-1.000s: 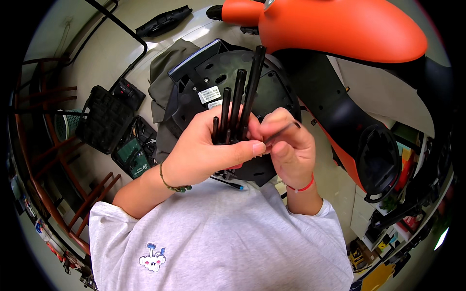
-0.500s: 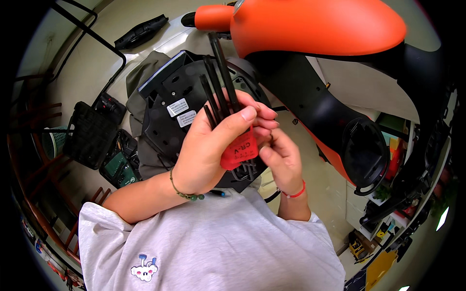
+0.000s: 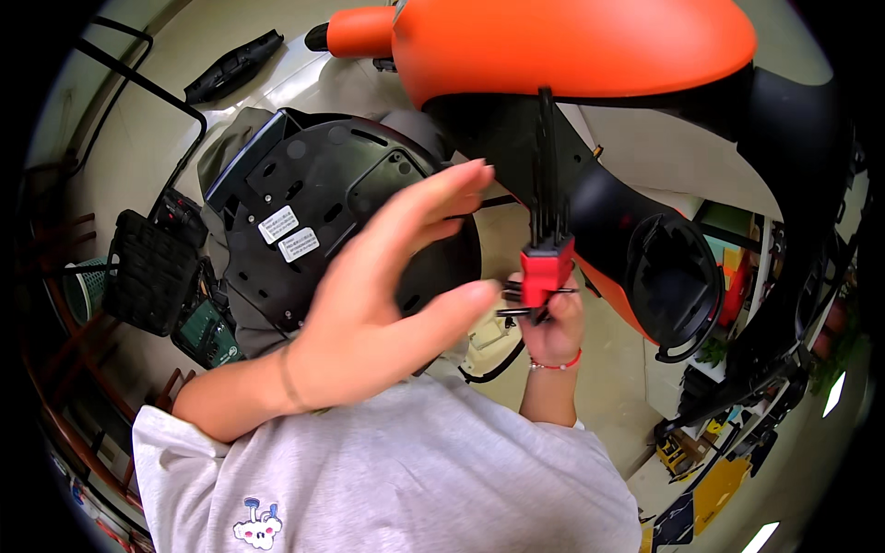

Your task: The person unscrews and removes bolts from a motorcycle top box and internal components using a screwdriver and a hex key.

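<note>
I'm gripping the red hex key set (image 3: 546,267) in my right hand (image 3: 549,324), keys pointing up against the orange scooter body (image 3: 572,46). My left hand (image 3: 387,295) is hovering spread wide, holding nothing, over the black plastic panel (image 3: 313,194).

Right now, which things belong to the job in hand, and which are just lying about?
In hand:
- red key set, held by right hand
- left hand, open, holding nothing
- black round cover

Lying about:
- orange scooter
- green box
- black mesh pad
</note>
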`<state>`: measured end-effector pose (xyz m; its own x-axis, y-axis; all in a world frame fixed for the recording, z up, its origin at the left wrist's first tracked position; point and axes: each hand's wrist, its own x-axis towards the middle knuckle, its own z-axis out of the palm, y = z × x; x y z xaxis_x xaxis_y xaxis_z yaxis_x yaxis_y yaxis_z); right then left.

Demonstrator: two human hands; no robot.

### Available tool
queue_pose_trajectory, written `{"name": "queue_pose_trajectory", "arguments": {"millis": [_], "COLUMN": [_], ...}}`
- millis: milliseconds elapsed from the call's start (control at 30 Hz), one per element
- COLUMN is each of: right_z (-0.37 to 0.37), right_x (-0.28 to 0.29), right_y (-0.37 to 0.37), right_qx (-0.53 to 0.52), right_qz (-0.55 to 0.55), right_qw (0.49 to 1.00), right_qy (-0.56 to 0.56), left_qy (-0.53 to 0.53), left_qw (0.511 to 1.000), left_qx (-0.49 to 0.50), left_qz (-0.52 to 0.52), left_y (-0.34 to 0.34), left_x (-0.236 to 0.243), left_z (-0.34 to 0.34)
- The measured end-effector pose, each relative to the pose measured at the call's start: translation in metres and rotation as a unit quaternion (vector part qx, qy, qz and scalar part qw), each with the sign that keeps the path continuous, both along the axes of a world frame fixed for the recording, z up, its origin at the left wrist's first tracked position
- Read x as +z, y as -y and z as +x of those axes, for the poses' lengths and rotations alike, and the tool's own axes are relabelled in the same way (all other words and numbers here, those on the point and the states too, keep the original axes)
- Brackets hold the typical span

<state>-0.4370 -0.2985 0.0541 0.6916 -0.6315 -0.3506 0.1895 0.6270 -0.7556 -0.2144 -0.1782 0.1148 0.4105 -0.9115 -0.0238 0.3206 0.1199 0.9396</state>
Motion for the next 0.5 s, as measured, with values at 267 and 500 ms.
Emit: {"name": "queue_pose_trajectory", "arguments": {"millis": [267, 500], "right_z": [-0.062, -0.009], "right_x": [-0.146, -0.314], "right_y": [0.094, 0.242], "right_qx": [-0.174, -0.244], "right_qz": [0.094, 0.065], "right_qw": [0.963, 0.948], "right_qy": [-0.185, -0.193], "left_qy": [0.147, 0.135], "left_qw": [0.911, 0.881], "left_qx": [0.376, 0.323], "left_qz": [0.088, 0.319], "left_y": [-0.139, -0.159], "left_x": [-0.049, -0.078], "left_z": [0.071, 0.052]}}
